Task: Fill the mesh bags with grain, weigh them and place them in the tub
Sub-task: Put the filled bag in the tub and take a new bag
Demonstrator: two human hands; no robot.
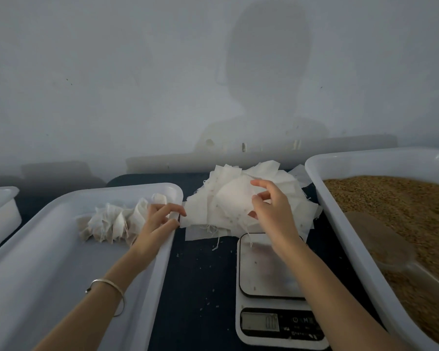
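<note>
A heap of empty white mesh bags (226, 198) lies on the dark table behind the scale. My right hand (269, 206) pinches one bag at the top of the heap, lifting its edge. My left hand (160, 219) rests on the right rim of the left white tub (61, 274), fingers spread and holding nothing. Several filled bags (112, 221) sit in a row at the far end of that tub. A white digital scale (269, 269) stands bare in front of the heap. The right tub (340, 224) holds brown grain (401, 198).
A translucent scoop (385, 244) lies in the grain at the right. Another white tub (0, 214) shows at the far left edge. A pale wall rises close behind the table. Loose grains and threads dot the dark table top.
</note>
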